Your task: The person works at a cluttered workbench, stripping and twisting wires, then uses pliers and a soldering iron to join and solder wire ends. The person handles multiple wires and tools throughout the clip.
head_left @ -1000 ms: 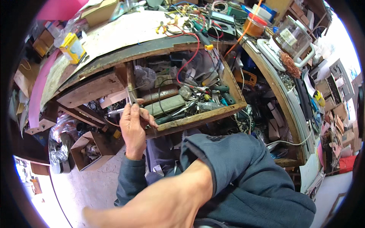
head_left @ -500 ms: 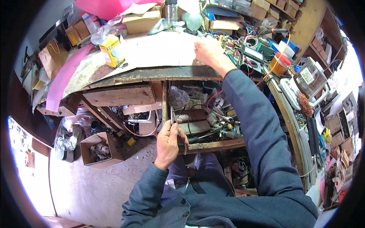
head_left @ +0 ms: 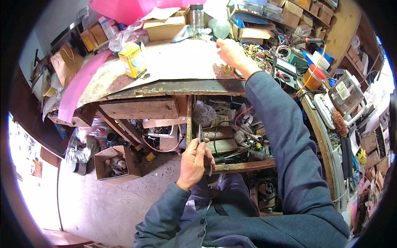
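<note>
Over the open drawer point(head_left: 248, 166), my left hand point(head_left: 193, 162) is closed around a slim metal tool point(head_left: 201, 133). Its pointed end sticks up past my thumb and a curved handle shows below my fingers; its exact kind is unclear. My right arm reaches across the bench, and my right hand point(head_left: 233, 53) hovers at the far side of the white sheet point(head_left: 178, 62), its fingers bent together. Glare hides whatever may be between those fingertips. A small yellowish ring-shaped thing point(head_left: 228, 69) lies on the bench beneath my right wrist.
A yellow box point(head_left: 133, 60) stands on the bench at left. Tangled wires, a meter point(head_left: 285, 66) and a red-lidded jar point(head_left: 314, 77) crowd the right side. Behind are an open cardboard box point(head_left: 165, 28) and a clear bottle point(head_left: 197, 18). A carton point(head_left: 117, 164) sits on the floor.
The view has shifted, so the scene sits further right and lower. My right hand has moved slightly farther across the bench. My left hand keeps its hold on the metal tool over the drawer.
</note>
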Motion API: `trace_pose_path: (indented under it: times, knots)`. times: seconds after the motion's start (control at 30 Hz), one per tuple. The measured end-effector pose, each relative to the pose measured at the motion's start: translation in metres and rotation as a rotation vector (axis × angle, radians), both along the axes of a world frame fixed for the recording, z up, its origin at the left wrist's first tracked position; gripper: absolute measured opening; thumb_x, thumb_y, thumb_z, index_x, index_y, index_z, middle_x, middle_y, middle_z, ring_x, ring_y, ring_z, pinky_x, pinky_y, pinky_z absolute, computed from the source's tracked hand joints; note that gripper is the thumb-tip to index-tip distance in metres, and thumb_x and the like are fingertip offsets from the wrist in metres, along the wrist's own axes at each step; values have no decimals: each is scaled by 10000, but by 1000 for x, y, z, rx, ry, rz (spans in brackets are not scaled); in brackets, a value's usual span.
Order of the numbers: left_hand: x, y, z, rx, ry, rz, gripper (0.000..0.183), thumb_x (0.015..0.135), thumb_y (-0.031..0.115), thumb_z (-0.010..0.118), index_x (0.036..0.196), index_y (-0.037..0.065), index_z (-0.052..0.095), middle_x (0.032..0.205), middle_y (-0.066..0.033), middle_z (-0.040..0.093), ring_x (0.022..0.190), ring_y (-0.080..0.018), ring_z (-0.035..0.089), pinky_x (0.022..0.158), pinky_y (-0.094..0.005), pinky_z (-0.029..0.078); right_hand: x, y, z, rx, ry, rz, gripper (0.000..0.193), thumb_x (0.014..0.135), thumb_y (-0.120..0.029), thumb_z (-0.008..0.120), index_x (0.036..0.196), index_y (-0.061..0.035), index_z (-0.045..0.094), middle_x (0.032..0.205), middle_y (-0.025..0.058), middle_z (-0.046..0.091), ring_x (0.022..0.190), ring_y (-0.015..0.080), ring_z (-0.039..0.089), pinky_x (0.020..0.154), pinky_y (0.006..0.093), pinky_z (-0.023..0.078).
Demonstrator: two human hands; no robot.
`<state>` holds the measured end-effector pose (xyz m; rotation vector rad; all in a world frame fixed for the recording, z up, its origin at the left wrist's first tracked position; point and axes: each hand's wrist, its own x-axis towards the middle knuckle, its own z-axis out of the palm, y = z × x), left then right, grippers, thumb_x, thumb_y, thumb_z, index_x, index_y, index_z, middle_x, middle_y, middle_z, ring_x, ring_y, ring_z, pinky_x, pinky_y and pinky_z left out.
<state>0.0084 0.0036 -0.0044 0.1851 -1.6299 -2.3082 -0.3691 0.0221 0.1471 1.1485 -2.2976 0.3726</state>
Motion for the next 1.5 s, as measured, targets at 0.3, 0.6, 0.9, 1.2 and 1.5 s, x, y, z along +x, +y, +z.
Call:
trace_pose_path:
  times: [0.3, 0.6, 0.9, 1.2, 1.5]
  knots:
    - [6, -7, -4, 1, -20, 19, 277, 1139, 263, 454, 1268, 23, 503, 774, -65, 584, 649, -174, 656, 591, -336, 590, -3, -19, -16, 432, -276, -178, 347, 935, -295, 578, 1066, -25, 752, 1063, 250, 731, 978, 386, 730, 809, 479, 569]
    - [0, -2, -4, -6, 41, 0, 276, 1140, 275, 449, 1239, 27, 517, 775, -58, 590, 640, -164, 649, 586, -328, 584, 8, 56, 7, -842, -1127, 315, 383, 1087, -305, 365, 1180, 9, 562, 1164, 181, 724, 986, 261, 716, 784, 403, 559]
    - [-4, -4, -4, 91, 136, 19, 267, 1130, 259, 470, 1237, 22, 529, 781, -52, 585, 639, -177, 651, 583, -351, 603, 104, 92, 5, -1071, -1564, 999, 421, 1136, -372, 314, 1129, -12, 533, 1305, 309, 635, 1242, 425, 612, 1093, 544, 466]
    - [40, -14, 36, 175, 3, 148, 328, 1110, 316, 519, 1245, 21, 567, 785, -32, 581, 654, -161, 638, 611, -346, 608, 198, 113, -36, -1048, -1816, 1196, 267, 1103, -245, 524, 1176, -3, 612, 1233, 180, 649, 1002, 251, 638, 874, 408, 533]
    - [97, -28, 36, 155, -84, 158, 326, 1124, 307, 498, 1263, 25, 588, 738, -18, 568, 613, -137, 606, 558, -303, 539, 288, 90, -64, -288, -1377, 705, 139, 890, -92, 692, 871, -42, 563, 844, -8, 548, 743, 113, 460, 667, 278, 390]
